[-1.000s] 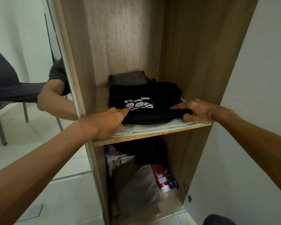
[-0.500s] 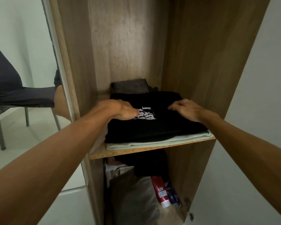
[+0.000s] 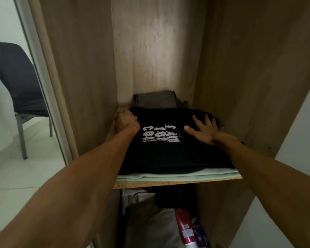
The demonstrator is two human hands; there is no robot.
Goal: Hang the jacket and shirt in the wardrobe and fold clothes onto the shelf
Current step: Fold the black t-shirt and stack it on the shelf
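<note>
A folded black T-shirt (image 3: 168, 154) with a white print lies on a pale green folded cloth (image 3: 177, 176) on the wooden wardrobe shelf (image 3: 168, 184). My left hand (image 3: 126, 122) is at the shirt's far left corner with its fingers curled round the edge. My right hand (image 3: 204, 130) rests flat on the right part of the shirt, fingers spread. A folded grey garment (image 3: 155, 100) sits behind the black shirt at the back of the shelf.
The wardrobe's side walls (image 3: 240, 86) close in on both sides. Below the shelf lie crumpled clothes (image 3: 150, 221) and a red bottle (image 3: 185, 228). A chair with a dark cover (image 3: 16, 83) stands on the tiled floor at the left.
Both hands have slid from the shirt's front edge toward the back of the shelf. The right hand has flattened with spread fingers, and the left has moved to the far left corner.
</note>
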